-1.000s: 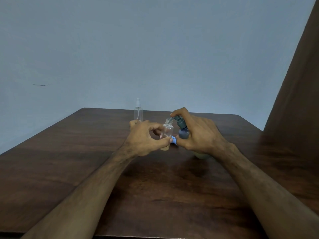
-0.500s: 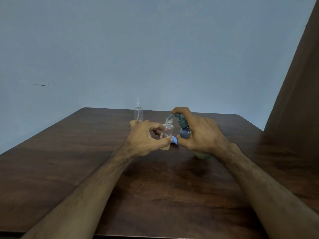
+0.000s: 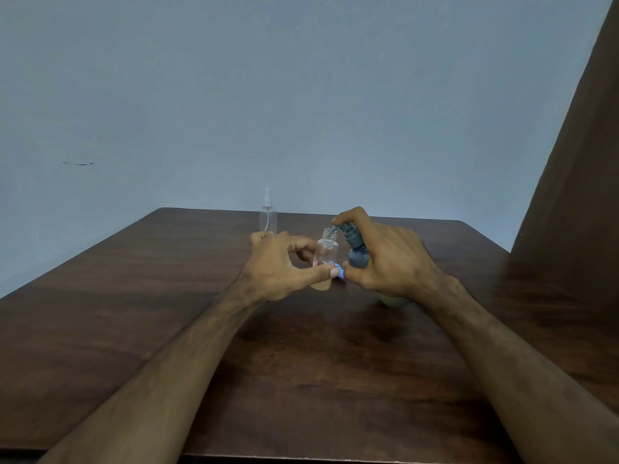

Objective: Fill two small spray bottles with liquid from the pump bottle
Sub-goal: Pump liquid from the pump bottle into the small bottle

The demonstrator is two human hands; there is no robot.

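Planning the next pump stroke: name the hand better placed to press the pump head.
Right hand: its forefinger already lies atop the pump bottle, spout over the open small bottle that the left hand pinches.

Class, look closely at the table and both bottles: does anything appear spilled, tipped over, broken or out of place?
Nothing stands out. The left hand holds the open small bottle upright, the pump bottle spout sits over its mouth, and no spill shows on the table.
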